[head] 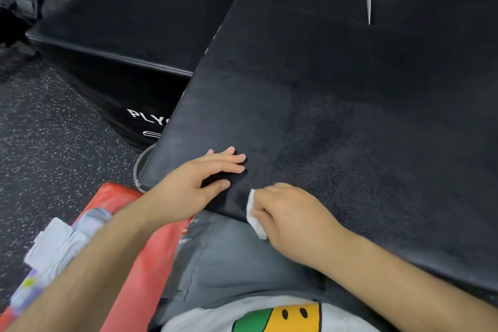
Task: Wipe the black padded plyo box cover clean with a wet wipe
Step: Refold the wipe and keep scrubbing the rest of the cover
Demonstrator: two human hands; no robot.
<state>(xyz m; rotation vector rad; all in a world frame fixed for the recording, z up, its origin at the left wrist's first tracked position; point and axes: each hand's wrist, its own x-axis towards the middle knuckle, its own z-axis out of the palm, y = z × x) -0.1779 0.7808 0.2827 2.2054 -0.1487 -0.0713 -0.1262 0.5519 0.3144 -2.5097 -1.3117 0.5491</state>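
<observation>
Your right hand (289, 213) pinches the wet wipe (254, 214) at the plyo box cover (336, 116)'s near edge; your left hand (204, 175) rests flat just beside it, fingers straight

The black padded plyo box cover (336, 105) lies flat across the right of the scene, and its textured top looks dull and patchy. The white wet wipe (254, 219) is crumpled at the cover's near edge, pinched in the right hand (291, 213).
</observation>
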